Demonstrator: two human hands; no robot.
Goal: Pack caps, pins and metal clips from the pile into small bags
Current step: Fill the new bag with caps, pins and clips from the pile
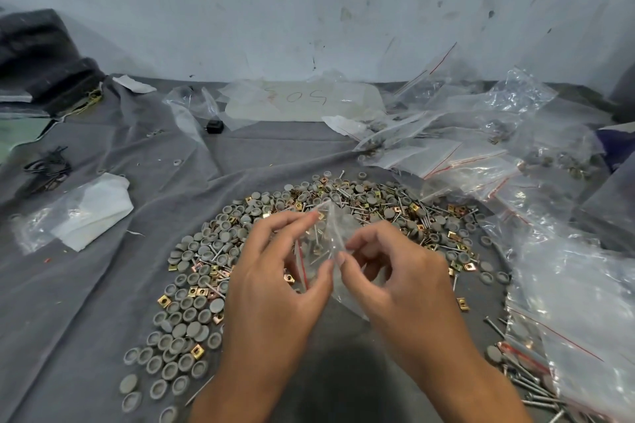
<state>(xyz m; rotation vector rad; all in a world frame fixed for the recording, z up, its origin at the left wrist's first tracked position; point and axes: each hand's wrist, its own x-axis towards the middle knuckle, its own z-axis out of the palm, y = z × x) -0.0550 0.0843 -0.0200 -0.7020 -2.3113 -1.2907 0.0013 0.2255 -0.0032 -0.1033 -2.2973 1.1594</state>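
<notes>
Holding a small clear bag (pixel 326 244) above the pile (pixel 240 251) of caps, pins and clips, we pinch it from both sides. Our left hand (pixel 275 285) grips its red-striped edge between thumb and curled fingers; our right hand (pixel 395 278) pinches the opposite side.

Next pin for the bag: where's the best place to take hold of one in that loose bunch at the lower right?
Pinch a pin mid-shank, coming from above with the grip across its length. It lies flat on the grey cloth, slightly apart from the others, so both sides look free.
</notes>
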